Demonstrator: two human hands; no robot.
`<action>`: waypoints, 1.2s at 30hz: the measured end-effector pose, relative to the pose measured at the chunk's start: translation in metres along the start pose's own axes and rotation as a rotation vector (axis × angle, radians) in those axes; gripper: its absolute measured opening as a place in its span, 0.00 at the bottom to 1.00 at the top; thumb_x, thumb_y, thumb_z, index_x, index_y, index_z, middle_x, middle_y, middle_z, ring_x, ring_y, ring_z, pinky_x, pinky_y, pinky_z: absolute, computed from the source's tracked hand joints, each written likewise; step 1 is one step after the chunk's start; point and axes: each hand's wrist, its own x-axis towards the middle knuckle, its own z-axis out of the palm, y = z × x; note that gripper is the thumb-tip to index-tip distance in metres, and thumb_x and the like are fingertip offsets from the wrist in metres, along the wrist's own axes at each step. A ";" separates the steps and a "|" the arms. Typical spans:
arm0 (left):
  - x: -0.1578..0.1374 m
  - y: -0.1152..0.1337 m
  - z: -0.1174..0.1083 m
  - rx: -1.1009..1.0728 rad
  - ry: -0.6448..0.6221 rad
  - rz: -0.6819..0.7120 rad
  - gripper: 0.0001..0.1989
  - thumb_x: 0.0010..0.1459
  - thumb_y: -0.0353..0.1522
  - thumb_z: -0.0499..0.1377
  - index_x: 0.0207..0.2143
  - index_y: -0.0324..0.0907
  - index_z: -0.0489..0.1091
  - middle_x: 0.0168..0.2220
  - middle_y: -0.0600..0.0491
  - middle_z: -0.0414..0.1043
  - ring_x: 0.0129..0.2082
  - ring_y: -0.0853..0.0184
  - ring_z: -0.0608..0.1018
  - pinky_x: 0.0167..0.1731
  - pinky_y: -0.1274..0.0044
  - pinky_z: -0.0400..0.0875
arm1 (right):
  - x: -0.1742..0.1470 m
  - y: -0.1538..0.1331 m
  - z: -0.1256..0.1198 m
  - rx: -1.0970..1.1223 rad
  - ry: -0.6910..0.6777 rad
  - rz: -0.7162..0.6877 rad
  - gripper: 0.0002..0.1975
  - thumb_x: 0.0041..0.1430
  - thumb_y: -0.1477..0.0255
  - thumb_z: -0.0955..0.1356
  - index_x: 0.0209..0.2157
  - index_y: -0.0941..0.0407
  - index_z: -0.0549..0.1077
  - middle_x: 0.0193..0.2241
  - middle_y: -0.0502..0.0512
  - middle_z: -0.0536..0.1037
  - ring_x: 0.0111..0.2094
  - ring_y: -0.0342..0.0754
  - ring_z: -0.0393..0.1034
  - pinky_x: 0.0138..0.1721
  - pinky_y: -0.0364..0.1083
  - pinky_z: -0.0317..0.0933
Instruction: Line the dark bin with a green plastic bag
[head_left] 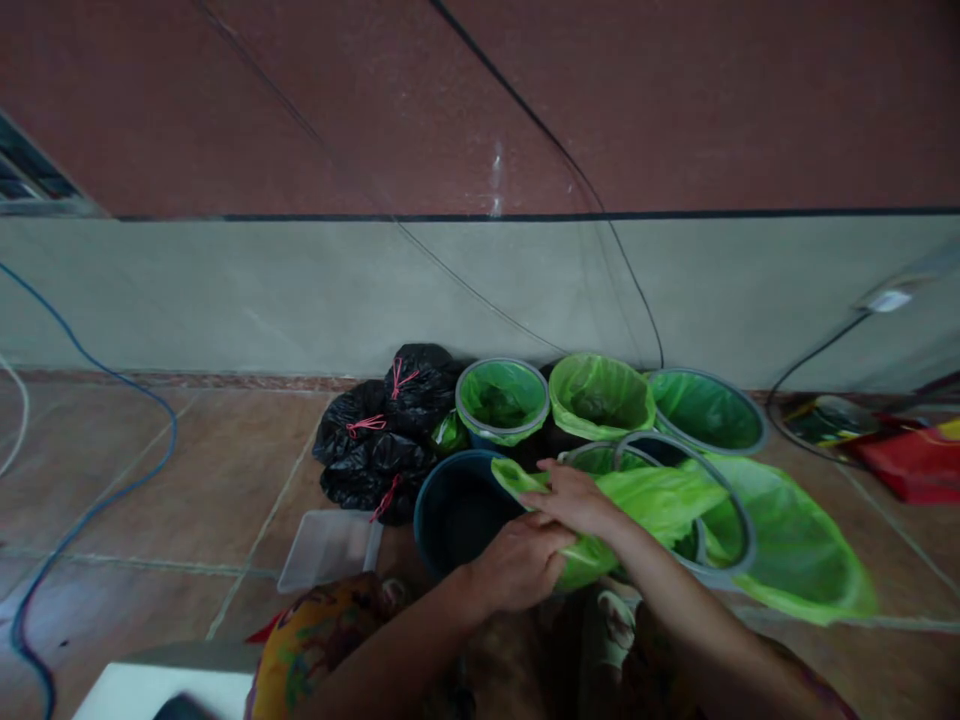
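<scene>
Green bag (645, 500) is the thin plastic liner you hold above the unlined dark bin (457, 510), in front of your knees on the tiled floor (187, 480).

Layout, left to right:
- A blue cable (112, 480) runs across the floor at far left.
- A clear plastic lid (326, 548) lies flat, just beside the dark bin.
- Three tied black bags (382, 440) sit against the wall, behind the lid.
- Your left hand (521, 565) is closed, its grip pinching a fold of the liner near its lower edge.
- Your right hand (577, 497) lies on top of the liner, fingers curled over the film; its grip holds the same bag further up.
- Three lined bins (600, 395) stand in a row at the wall, each already fitted with a green liner.
- Further hoops and another green liner (795, 550) lie to the right, overlapping one another.
- A red tray (911, 460) sits at far right.

Handling: judge the liner to be very light, limp and slippery, with no stiffness of its own. It tears under a sharp pull. Take hold at the open rim, one hand on each side, and spread it there.
</scene>
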 end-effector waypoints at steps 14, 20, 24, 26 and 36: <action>0.017 -0.057 -0.039 -0.728 0.792 -0.708 0.27 0.41 0.34 0.69 0.47 0.43 0.72 0.38 0.53 0.75 0.32 0.68 0.75 0.35 0.76 0.68 | -0.006 0.009 -0.046 0.747 -0.079 -0.219 0.12 0.46 0.65 0.73 0.31 0.57 0.80 0.29 0.51 0.81 0.31 0.47 0.73 0.36 0.45 0.66; 0.015 -0.062 -0.053 -0.457 0.556 -0.581 0.13 0.44 0.25 0.56 0.29 0.42 0.79 0.27 0.54 0.76 0.28 0.66 0.74 0.33 0.76 0.67 | -0.010 0.008 -0.048 0.696 -0.046 -0.347 0.10 0.49 0.68 0.71 0.34 0.57 0.80 0.32 0.53 0.80 0.33 0.47 0.73 0.37 0.45 0.65; 0.007 -0.065 -0.089 -0.214 0.866 -0.643 0.12 0.45 0.25 0.53 0.22 0.44 0.77 0.23 0.54 0.74 0.28 0.65 0.75 0.35 0.76 0.67 | -0.006 0.023 -0.049 0.260 0.182 -0.334 0.15 0.48 0.78 0.64 0.36 0.56 0.80 0.34 0.54 0.80 0.35 0.48 0.73 0.41 0.47 0.65; -0.001 -0.068 -0.110 -0.106 0.973 -0.670 0.11 0.43 0.25 0.54 0.20 0.44 0.76 0.23 0.53 0.74 0.29 0.64 0.75 0.34 0.76 0.67 | -0.004 0.033 -0.052 0.051 0.363 -0.266 0.18 0.46 0.81 0.62 0.35 0.56 0.80 0.36 0.56 0.80 0.37 0.49 0.74 0.43 0.47 0.65; -0.044 -0.064 -0.165 0.484 1.068 -0.833 0.08 0.45 0.22 0.53 0.24 0.42 0.68 0.28 0.53 0.71 0.31 0.64 0.74 0.37 0.74 0.67 | -0.003 0.083 -0.089 -0.197 0.835 0.110 0.20 0.40 0.79 0.63 0.36 0.58 0.80 0.36 0.59 0.79 0.33 0.51 0.74 0.37 0.46 0.66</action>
